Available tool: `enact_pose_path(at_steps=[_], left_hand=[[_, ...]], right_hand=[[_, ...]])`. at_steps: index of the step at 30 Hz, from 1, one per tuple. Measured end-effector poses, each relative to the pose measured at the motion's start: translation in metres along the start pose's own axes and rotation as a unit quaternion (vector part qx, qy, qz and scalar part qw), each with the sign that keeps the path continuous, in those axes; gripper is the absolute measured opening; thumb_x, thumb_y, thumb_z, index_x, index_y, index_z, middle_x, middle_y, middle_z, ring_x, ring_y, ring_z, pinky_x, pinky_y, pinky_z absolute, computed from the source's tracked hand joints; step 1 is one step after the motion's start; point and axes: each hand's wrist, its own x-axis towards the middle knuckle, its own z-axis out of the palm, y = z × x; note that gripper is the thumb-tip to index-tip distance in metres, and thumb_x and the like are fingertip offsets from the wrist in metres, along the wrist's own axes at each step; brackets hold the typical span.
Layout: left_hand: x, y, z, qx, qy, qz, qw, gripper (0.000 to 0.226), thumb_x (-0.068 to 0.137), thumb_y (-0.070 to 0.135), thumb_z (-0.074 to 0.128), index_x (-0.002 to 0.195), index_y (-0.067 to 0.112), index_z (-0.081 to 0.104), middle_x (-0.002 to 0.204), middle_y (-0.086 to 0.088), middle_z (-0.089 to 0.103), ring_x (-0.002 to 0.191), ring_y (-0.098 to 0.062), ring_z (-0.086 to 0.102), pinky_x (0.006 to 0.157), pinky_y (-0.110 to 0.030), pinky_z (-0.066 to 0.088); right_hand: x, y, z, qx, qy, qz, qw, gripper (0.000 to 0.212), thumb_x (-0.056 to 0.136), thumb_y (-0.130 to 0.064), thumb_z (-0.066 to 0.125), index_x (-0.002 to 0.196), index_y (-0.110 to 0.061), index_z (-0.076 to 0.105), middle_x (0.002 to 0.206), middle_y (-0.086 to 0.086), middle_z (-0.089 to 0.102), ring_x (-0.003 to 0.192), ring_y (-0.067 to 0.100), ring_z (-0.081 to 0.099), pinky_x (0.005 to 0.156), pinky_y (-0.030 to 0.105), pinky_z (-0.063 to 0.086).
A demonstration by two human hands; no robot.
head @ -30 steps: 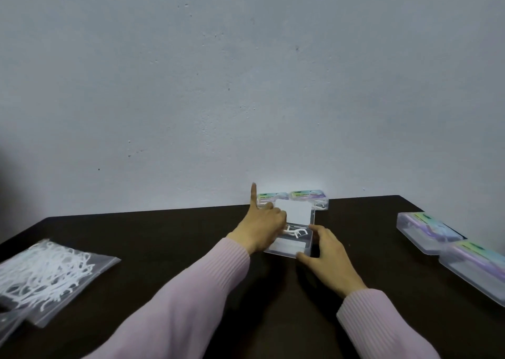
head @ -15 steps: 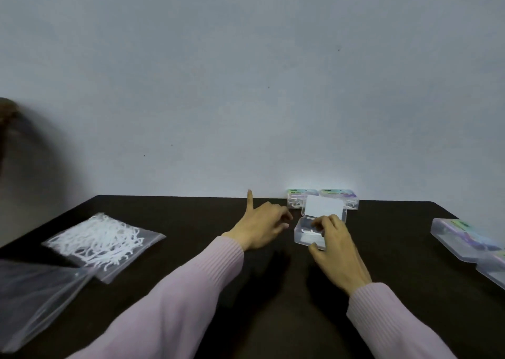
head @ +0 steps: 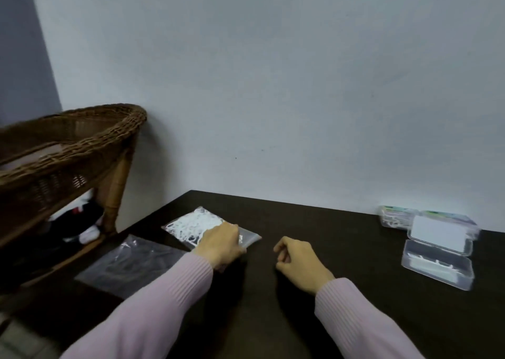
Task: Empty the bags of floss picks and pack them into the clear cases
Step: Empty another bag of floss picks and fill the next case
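On the dark table [head: 341,249], the left hand [head: 220,245] grips a full bag of floss picks [head: 195,226], while an emptied bag [head: 131,265] lies nearer the edge. The right hand [head: 299,263] hangs loosely curled, holding nothing. At right an open case [head: 437,265] holds only a few picks; two filled cases [head: 399,216] sit behind. Much packing seems left. The left fingertips are hidden, and the case contents are blurred.
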Motion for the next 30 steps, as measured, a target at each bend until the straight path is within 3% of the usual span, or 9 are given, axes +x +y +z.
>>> enact_pose_path(at_steps=[6,9,13,16,19,23,26,28,30], left_hand=[[-0.01,-0.01,0.02,-0.045,0.105,0.029,0.993,0.015,0.09,0.016,0.051,0.1,0.01,0.061,0.108,-0.013,0.062,0.099,-0.029,0.06,0.08,-0.034,0.045],[-0.008,-0.008,0.024,-0.128,0.162,0.016,0.978,0.014,0.092,0.017,0.05,0.093,0.01,0.062,0.099,-0.01,0.065,0.091,-0.025,0.061,0.076,-0.032,0.046],[0.007,0.012,0.021,-0.307,0.198,-0.017,0.931,0.007,0.093,0.015,0.054,0.091,0.013,0.06,0.09,-0.003,0.064,0.084,-0.016,0.061,0.077,-0.031,0.051],[0.016,0.041,0.018,-0.45,0.167,-0.014,0.877,0.008,0.095,0.009,0.05,0.088,0.012,0.054,0.087,0.0,0.059,0.08,-0.012,0.058,0.075,-0.027,0.051],[0.019,0.077,0.017,-0.523,0.151,0.024,0.839,0.006,0.096,0.008,0.049,0.091,0.009,0.052,0.088,-0.001,0.059,0.086,-0.015,0.06,0.076,-0.024,0.05],[0.014,0.113,0.02,-0.54,0.108,0.129,0.824,0.005,0.097,0.011,0.046,0.099,0.008,0.05,0.092,0.005,0.061,0.08,0.004,0.062,0.068,-0.011,0.05],[0.012,0.132,0.029,-0.529,0.116,0.153,0.826,0.004,0.097,0.012,0.047,0.096,0.011,0.05,0.093,0.003,0.062,0.082,0.005,0.061,0.071,-0.012,0.049],[0.011,0.139,0.036,-0.508,0.143,0.161,0.834,0.005,0.097,0.014,0.047,0.094,0.013,0.051,0.091,0.003,0.062,0.082,0.0,0.06,0.074,-0.017,0.049],[0.008,0.145,0.041,-0.483,0.15,0.175,0.844,0.006,0.097,0.017,0.048,0.095,0.017,0.053,0.089,0.006,0.062,0.082,-0.001,0.06,0.075,-0.022,0.052]], right_hand=[[0.02,-0.016,0.023,0.012,-0.003,0.018,1.0,0.022,0.089,-0.012,0.057,0.11,-0.017,0.054,0.091,-0.004,0.056,0.085,0.007,0.056,0.084,0.024,0.048],[0.025,-0.016,0.023,0.035,0.011,0.018,0.999,0.015,0.093,-0.02,0.052,0.107,-0.018,0.056,0.094,-0.004,0.056,0.086,0.007,0.055,0.081,0.022,0.046],[0.025,-0.008,0.013,0.159,0.019,0.043,0.986,0.021,0.097,-0.027,0.045,0.111,-0.015,0.054,0.097,0.002,0.061,0.083,0.01,0.059,0.076,0.022,0.052],[0.023,0.003,0.001,0.265,0.025,0.073,0.961,0.024,0.098,-0.031,0.04,0.114,-0.017,0.051,0.101,0.002,0.06,0.091,0.014,0.062,0.084,0.027,0.053],[0.021,0.024,-0.012,0.385,0.035,0.09,0.918,0.027,0.098,-0.039,0.038,0.115,-0.022,0.049,0.115,0.003,0.059,0.105,0.018,0.059,0.094,0.033,0.049],[0.014,0.05,-0.031,0.444,0.054,0.066,0.892,0.039,0.094,-0.051,0.036,0.123,-0.03,0.05,0.125,-0.004,0.054,0.12,0.016,0.049,0.105,0.037,0.037],[0.007,0.072,-0.047,0.337,0.141,0.066,0.929,0.043,0.088,-0.056,0.046,0.117,-0.026,0.058,0.124,-0.007,0.051,0.118,0.013,0.046,0.107,0.037,0.035],[-0.001,0.083,-0.056,0.33,0.175,0.054,0.926,0.039,0.091,-0.04,0.052,0.125,-0.021,0.053,0.125,-0.004,0.053,0.115,0.011,0.049,0.101,0.031,0.04],[-0.007,0.089,-0.06,0.387,0.152,0.034,0.909,0.033,0.093,-0.029,0.051,0.124,-0.02,0.053,0.117,-0.001,0.061,0.106,0.011,0.058,0.091,0.027,0.048]])
